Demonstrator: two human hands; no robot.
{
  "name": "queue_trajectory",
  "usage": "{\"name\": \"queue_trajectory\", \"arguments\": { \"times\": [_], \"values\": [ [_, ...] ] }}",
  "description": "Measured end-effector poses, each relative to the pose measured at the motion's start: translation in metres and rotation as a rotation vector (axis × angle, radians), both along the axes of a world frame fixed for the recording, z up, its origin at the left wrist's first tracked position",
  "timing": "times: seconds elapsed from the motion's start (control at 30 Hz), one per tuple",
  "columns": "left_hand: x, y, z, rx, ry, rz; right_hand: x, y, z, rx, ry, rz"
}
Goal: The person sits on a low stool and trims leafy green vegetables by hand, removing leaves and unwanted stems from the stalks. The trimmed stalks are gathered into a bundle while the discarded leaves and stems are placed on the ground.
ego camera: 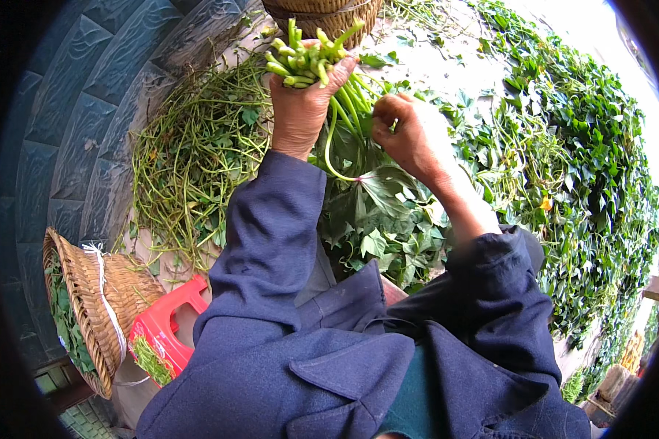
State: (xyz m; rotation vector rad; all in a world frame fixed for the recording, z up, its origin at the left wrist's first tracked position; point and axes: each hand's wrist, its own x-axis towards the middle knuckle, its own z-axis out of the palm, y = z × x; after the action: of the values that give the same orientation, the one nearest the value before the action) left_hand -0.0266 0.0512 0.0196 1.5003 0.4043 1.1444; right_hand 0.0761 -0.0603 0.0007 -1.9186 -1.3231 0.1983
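My left hand [307,110] is closed around a bunch of green leaf stalks [307,57], their cut ends pointing up and away from me. Below the fist the stalks run down to broad leaves, possibly sweet potato leaves [387,192], hanging over my lap. One long stalk curves out to a leaf with a reddish base. Just right of the bunch, my right hand [409,134] has its thumb and fingers curled together beside the stalks. Whether a stalk or leaf is pinched between those fingertips cannot be made out.
A tangled heap of mostly bare vines [197,159] lies left. Leafy vines [576,181] spread along the right. One woven basket [329,19] stands ahead; another basket [110,291], holding leaves, leans at lower left beside a red plastic stool [167,329]. Blue-grey wall tiles [77,115] border the left.
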Motion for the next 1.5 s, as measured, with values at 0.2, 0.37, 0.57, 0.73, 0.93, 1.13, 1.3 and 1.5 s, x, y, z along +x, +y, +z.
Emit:
{"name": "queue_trajectory", "arguments": {
  "times": [0.2, 0.37, 0.57, 0.73, 0.93, 1.13, 1.3, 1.5],
  "values": [
    [-0.003, 0.006, -0.002, -0.048, -0.042, 0.017, 0.056, -0.009, 0.013, 0.404, 0.95, -0.277],
    [0.0, 0.016, -0.008, -0.227, -0.2, 0.004, 0.082, -0.016, 0.016, 0.387, -0.18, -0.488],
    [0.003, 0.013, -0.007, -0.278, -0.222, -0.005, 0.029, -0.012, 0.017, 0.221, 0.161, 0.081],
    [0.006, 0.008, -0.005, -0.265, -0.223, -0.054, 0.019, -0.011, -0.001, 0.002, -0.188, -0.032],
    [0.002, 0.001, 0.002, -0.294, -0.244, -0.112, 0.017, -0.011, -0.007, -0.071, -0.378, -0.087],
    [-0.004, 0.007, -0.001, -0.4, -0.265, -0.145, 0.025, -0.007, -0.009, -0.057, -0.328, -0.191],
    [-0.003, 0.011, -0.007, -0.376, -0.262, -0.224, 0.053, -0.008, -0.009, 0.357, 0.953, -0.154],
    [-0.012, 0.025, -0.01, -0.436, -0.209, -0.025, 0.097, -0.03, 0.025, 0.526, 0.43, -0.392]
  ]
}}
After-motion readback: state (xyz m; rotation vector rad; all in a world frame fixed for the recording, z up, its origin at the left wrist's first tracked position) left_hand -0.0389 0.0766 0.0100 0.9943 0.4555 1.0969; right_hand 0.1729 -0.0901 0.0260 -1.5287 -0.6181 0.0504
